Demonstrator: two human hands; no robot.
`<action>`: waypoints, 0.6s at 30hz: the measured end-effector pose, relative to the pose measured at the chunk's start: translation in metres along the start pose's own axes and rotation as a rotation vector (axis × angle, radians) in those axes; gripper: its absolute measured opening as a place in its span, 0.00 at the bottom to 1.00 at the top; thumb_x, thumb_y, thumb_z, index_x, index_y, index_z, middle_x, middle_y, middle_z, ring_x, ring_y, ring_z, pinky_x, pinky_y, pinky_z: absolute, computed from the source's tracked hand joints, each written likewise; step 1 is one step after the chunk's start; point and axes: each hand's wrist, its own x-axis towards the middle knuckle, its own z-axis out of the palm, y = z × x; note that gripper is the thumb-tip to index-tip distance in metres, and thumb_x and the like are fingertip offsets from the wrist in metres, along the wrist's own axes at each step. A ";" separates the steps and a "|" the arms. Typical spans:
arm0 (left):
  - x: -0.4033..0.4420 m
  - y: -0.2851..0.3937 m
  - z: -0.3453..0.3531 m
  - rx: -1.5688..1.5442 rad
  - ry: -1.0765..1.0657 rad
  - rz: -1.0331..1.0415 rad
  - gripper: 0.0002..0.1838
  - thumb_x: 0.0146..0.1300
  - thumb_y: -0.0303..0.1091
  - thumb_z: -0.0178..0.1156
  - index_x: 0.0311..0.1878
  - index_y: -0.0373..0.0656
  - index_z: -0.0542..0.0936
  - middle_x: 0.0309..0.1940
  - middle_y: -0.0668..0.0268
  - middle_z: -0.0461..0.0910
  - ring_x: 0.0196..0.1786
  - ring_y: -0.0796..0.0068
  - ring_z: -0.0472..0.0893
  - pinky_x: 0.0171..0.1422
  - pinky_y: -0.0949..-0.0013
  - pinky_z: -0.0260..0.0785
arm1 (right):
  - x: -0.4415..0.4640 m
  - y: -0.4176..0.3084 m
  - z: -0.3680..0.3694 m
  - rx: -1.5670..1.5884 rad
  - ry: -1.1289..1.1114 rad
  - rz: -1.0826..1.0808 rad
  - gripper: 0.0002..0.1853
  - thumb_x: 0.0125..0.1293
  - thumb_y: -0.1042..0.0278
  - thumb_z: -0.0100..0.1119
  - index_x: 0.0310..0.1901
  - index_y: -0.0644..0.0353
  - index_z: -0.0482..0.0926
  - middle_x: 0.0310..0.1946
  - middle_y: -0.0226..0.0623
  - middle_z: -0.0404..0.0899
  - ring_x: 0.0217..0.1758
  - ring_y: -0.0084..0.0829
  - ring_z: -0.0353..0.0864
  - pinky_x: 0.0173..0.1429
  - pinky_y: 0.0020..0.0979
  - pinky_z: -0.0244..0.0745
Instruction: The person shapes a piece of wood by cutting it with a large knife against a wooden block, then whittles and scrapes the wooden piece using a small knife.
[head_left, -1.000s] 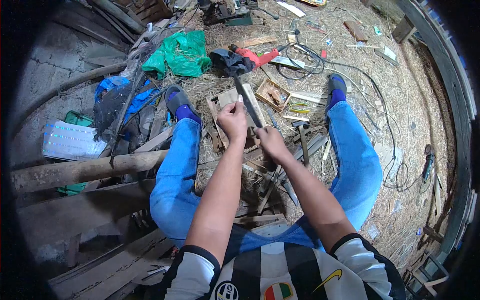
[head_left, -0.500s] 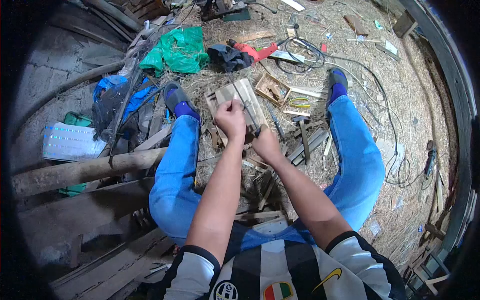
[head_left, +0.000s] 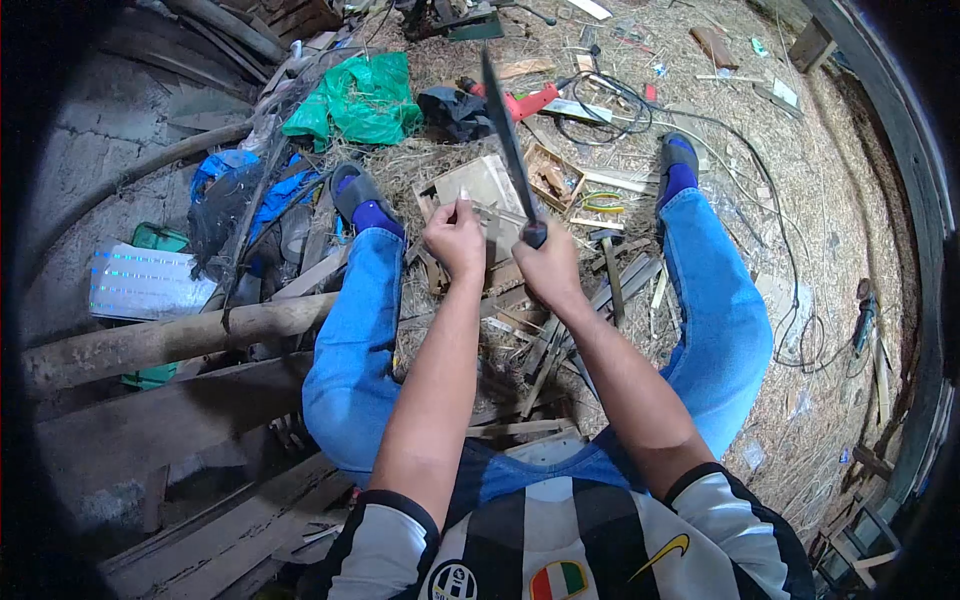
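A long dark blade [head_left: 508, 130] with a dark handle rises from my right hand [head_left: 549, 262], whose fingers are wrapped round the handle. My left hand [head_left: 456, 240] is closed in a pinch on a small pale piece [head_left: 463, 194], too small to name. Below and beyond both hands, a light wooden board [head_left: 480, 185] lies on the ground between my feet. Just right of the blade sits a small wooden box [head_left: 553, 178] with bits inside. Yellow-handled pliers [head_left: 603, 204] and a hammer [head_left: 611, 275] lie right of my right hand.
A red power tool [head_left: 525, 102] lies beyond the board, beside a black cloth [head_left: 455, 113] and a green plastic bag [head_left: 360, 100]. A black cable [head_left: 735, 133] curves across the straw at the right. A thick pole [head_left: 180, 330] lies at the left.
The blade has swung up, its tip now pointing away from me and above the red tool. My right hand has turned and risen slightly; my left hand has barely moved.
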 end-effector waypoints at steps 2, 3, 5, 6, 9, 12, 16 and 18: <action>0.002 0.002 -0.001 0.091 0.002 0.055 0.14 0.64 0.35 0.66 0.27 0.33 0.83 0.17 0.65 0.81 0.20 0.78 0.77 0.28 0.69 0.68 | -0.002 -0.013 0.000 0.088 0.194 -0.163 0.12 0.55 0.70 0.61 0.40 0.67 0.79 0.24 0.50 0.81 0.29 0.46 0.84 0.36 0.39 0.75; 0.002 0.007 -0.001 0.092 0.006 0.053 0.14 0.64 0.35 0.66 0.27 0.33 0.83 0.17 0.65 0.81 0.20 0.78 0.77 0.28 0.69 0.68 | -0.006 -0.019 -0.001 0.073 0.189 -0.127 0.13 0.55 0.70 0.59 0.41 0.69 0.79 0.29 0.54 0.83 0.35 0.52 0.85 0.41 0.43 0.77; -0.002 0.016 -0.003 0.049 -0.021 0.030 0.14 0.64 0.35 0.66 0.28 0.33 0.84 0.17 0.64 0.81 0.22 0.78 0.78 0.30 0.69 0.69 | 0.002 0.038 0.027 -0.160 0.040 -0.032 0.14 0.54 0.72 0.58 0.41 0.70 0.79 0.31 0.57 0.83 0.38 0.55 0.85 0.44 0.46 0.78; 0.000 0.008 -0.001 0.049 -0.021 0.032 0.14 0.64 0.35 0.66 0.28 0.33 0.84 0.17 0.64 0.81 0.22 0.78 0.78 0.30 0.69 0.69 | 0.005 0.058 0.037 -0.387 -0.102 0.062 0.14 0.54 0.73 0.57 0.41 0.71 0.79 0.34 0.61 0.83 0.42 0.58 0.85 0.48 0.48 0.78; 0.006 -0.016 -0.003 -0.035 0.020 0.016 0.14 0.64 0.36 0.66 0.28 0.33 0.84 0.18 0.64 0.82 0.22 0.77 0.79 0.30 0.70 0.70 | 0.006 0.050 0.039 -0.373 -0.137 0.114 0.17 0.52 0.74 0.56 0.44 0.73 0.79 0.38 0.67 0.81 0.47 0.61 0.82 0.55 0.51 0.76; 0.008 -0.005 -0.001 -0.063 0.001 -0.032 0.14 0.64 0.35 0.66 0.28 0.32 0.83 0.19 0.63 0.82 0.22 0.77 0.79 0.31 0.70 0.70 | 0.013 0.064 0.042 -0.308 -0.131 0.085 0.18 0.51 0.73 0.57 0.44 0.73 0.79 0.37 0.66 0.81 0.45 0.61 0.83 0.51 0.51 0.77; 0.006 -0.010 -0.001 -0.101 0.026 -0.046 0.14 0.64 0.34 0.65 0.27 0.32 0.83 0.19 0.63 0.83 0.22 0.76 0.80 0.31 0.70 0.70 | 0.019 0.057 0.026 0.122 -0.340 0.337 0.16 0.49 0.72 0.59 0.40 0.73 0.79 0.32 0.63 0.82 0.39 0.60 0.84 0.46 0.50 0.78; 0.004 -0.014 0.002 -0.092 0.004 0.017 0.14 0.64 0.34 0.65 0.27 0.33 0.83 0.19 0.63 0.82 0.22 0.75 0.80 0.31 0.69 0.70 | 0.008 0.016 0.007 0.055 -0.316 0.373 0.14 0.49 0.71 0.61 0.36 0.72 0.79 0.28 0.60 0.81 0.34 0.58 0.83 0.42 0.47 0.78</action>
